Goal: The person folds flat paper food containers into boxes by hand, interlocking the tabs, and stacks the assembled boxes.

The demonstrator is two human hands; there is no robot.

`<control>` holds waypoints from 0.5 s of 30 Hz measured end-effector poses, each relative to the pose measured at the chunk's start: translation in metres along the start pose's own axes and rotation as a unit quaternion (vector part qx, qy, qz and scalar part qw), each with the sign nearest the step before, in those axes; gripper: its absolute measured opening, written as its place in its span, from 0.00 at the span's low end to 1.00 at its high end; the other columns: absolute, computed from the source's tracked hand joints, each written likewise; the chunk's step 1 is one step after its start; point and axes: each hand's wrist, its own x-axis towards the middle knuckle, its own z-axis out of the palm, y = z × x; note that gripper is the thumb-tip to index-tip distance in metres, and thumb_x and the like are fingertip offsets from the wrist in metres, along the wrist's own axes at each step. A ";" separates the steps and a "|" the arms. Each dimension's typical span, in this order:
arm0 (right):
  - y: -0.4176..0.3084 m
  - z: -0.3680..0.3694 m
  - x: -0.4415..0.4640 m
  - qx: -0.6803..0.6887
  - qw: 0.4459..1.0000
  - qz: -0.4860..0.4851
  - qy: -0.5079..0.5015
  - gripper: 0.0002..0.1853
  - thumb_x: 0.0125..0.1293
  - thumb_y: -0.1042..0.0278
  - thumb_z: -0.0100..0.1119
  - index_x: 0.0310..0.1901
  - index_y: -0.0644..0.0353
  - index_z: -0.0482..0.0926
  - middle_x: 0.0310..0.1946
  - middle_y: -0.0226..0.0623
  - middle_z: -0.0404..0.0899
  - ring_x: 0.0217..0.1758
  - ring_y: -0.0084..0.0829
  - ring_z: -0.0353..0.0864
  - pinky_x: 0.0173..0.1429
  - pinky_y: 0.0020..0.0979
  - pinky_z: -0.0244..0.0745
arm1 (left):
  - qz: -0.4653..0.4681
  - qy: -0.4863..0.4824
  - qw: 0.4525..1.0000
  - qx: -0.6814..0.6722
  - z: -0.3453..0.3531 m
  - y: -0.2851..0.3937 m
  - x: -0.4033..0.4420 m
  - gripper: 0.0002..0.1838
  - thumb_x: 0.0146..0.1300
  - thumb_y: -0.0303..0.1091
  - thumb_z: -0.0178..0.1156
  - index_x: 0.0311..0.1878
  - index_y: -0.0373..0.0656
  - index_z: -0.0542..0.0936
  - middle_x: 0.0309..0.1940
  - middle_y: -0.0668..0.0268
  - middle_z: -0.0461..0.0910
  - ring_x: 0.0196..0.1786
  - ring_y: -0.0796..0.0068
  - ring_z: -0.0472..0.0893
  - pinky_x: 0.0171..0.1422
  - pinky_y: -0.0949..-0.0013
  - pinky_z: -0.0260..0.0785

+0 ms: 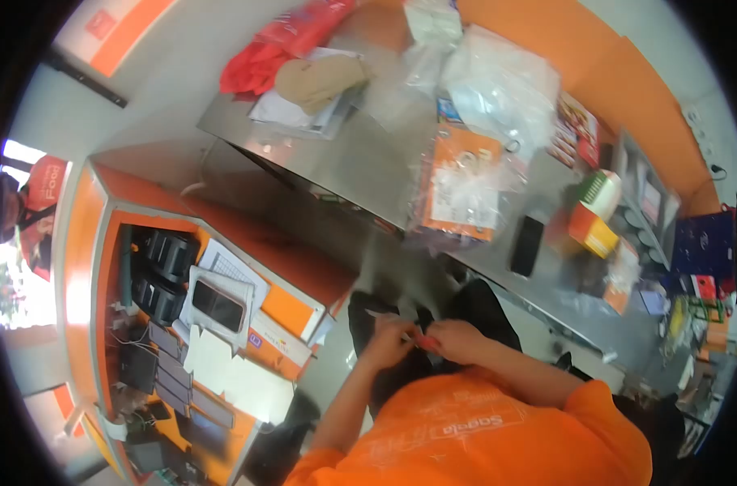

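Over my dark-trousered lap, in the lower middle of the head view, both my hands are close together. My left hand (390, 342) has its fingers bent in a pinch, with a thin pale strip sticking up beside it. Facing it, my right hand (452, 340) is closed too. A small red piece (426, 343) lies between the two hands, at the fingertips of my right hand. What the left fingers hold is too small to make out.
A metal table (320, 162) bears a red bag (255, 65), a tan cloth (320, 81), plastic-wrapped orange packets (464, 182), a black phone (527, 245) and a yellow-orange box (593, 231). At left, an orange cabinet (78, 243) holds a tablet (218, 305) and papers.
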 end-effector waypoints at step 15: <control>-0.066 -0.059 0.024 0.083 0.989 -0.122 -0.004 0.06 0.72 0.67 0.60 0.39 0.59 0.84 0.45 0.46 0.85 0.53 0.51 0.85 0.55 0.47 0.79 | -0.132 0.048 0.987 0.081 -0.101 0.114 -0.009 0.07 0.64 0.29 0.66 0.40 0.45 0.92 0.36 0.61 0.92 0.45 0.56 0.88 0.79 0.42 0.58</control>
